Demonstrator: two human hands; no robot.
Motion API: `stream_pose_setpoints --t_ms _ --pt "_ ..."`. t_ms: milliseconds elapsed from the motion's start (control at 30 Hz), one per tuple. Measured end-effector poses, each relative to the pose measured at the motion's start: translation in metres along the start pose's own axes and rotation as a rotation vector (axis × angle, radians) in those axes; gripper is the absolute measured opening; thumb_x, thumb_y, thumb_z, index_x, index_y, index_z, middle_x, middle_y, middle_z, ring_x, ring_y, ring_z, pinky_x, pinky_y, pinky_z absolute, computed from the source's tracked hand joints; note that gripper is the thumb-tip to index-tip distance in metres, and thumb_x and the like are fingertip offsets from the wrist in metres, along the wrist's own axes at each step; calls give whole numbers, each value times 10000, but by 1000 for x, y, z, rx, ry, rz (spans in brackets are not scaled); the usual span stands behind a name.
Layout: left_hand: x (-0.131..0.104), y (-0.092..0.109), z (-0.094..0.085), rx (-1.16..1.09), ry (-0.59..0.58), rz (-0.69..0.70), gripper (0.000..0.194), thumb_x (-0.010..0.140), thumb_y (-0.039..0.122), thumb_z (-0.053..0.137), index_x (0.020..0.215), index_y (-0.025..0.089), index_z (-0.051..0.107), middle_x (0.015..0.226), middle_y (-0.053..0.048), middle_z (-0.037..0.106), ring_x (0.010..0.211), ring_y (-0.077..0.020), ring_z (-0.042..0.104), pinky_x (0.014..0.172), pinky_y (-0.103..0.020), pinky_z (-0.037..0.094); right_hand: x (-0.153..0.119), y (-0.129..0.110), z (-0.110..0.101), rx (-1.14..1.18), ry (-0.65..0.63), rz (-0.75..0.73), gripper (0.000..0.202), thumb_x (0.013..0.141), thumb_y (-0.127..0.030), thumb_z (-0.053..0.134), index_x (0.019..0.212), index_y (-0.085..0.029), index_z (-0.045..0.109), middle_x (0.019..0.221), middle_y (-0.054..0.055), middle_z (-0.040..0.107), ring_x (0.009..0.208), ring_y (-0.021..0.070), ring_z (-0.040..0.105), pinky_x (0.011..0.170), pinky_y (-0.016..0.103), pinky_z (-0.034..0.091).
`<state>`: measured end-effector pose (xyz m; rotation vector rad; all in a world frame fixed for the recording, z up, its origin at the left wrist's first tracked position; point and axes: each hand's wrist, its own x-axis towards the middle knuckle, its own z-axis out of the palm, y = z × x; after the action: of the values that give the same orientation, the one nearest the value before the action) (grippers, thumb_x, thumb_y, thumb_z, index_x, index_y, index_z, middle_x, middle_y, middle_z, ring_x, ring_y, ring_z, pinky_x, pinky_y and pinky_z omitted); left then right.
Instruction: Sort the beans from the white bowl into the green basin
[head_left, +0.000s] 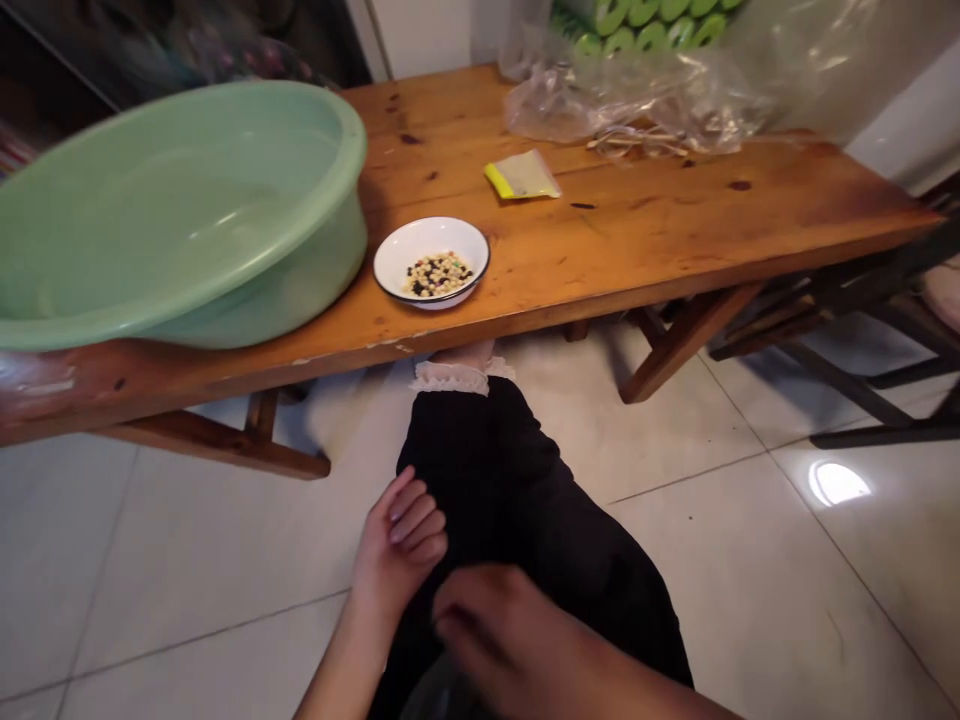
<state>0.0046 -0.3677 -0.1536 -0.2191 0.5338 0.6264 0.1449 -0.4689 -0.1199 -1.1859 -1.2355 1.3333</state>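
Note:
My left hand rests on my black trouser leg near the knee, fingers loosely curled and holding nothing. My right hand lies lower on the same leg, blurred and in shadow, fingers bent against the cloth; I cannot tell whether it grips anything. Both hands are well below the low wooden table. On the table's near edge stands a small white bowl with mixed light and dark beans. A large green plastic basin sits to its left.
A small yellow packet lies on the table behind the bowl. Crumpled clear plastic bags and a green patterned item fill the far right. Dark chair legs stand at the right on the white tiled floor.

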Motion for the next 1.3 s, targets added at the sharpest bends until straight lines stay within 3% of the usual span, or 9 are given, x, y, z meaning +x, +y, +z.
stream_pose_setpoints --t_ms 67,133,200,300,533,800,967,1300 --pt "6 -11 11 -1 -11 -29 469 945 258 363 484 194 310 422 86 103 366 -71 191 343 -179 74 -2 1 -13 26 66 44 131 914 -247 496 818 -243 586 645 -33 536 570 112 502 535 253 404" --pt "9 -21 23 -3 -37 -62 477 936 295 396 478 194 311 421 85 110 365 -71 192 334 -174 80 -1 1 -27 132 253 54 120 917 -244 493 837 -275 577 608 -36 522 555 131 497 519 275 376" --pt "10 -30 32 -6 -73 -85 483 929 305 411 473 189 304 424 80 125 373 -67 183 327 -164 80 2 1 -37 271 416 -3 108 911 -246 507 849 -283 588 591 -31 518 572 150 511 543 299 385" --pt "11 -42 41 -8 -125 -110 485 926 301 416 473 182 290 432 73 163 384 -58 151 330 -168 57 10 0 -41 407 522 -81 108 893 -224 521 839 -269 604 609 -12 520 631 171 522 610 332 406" --pt "15 -55 43 -50 -187 -134 479 923 287 413 486 187 242 447 47 261 396 -55 250 320 -155 76 14 2 -34 595 586 -93 151 896 -192 467 805 -236 580 672 6 512 664 159 511 648 318 407" --pt "12 -60 47 -149 -184 -94 458 939 244 378 493 195 286 447 78 150 423 -62 304 388 -148 249 11 4 -35 630 589 -72 184 916 -171 418 820 -205 572 725 9 522 692 136 522 651 278 398" --pt "15 -63 48 -159 -196 -73 458 965 245 303 511 190 336 430 83 178 424 -67 296 475 -194 327 12 4 -33 621 611 -96 183 917 -157 409 815 -197 556 713 8 525 690 131 522 642 268 397" --pt "23 -61 39 -37 -214 -70 470 987 296 215 577 168 405 475 73 303 345 -35 112 357 -195 96 10 6 -27 539 646 -177 197 925 -122 374 840 -197 536 718 2 540 676 137 532 646 294 403"
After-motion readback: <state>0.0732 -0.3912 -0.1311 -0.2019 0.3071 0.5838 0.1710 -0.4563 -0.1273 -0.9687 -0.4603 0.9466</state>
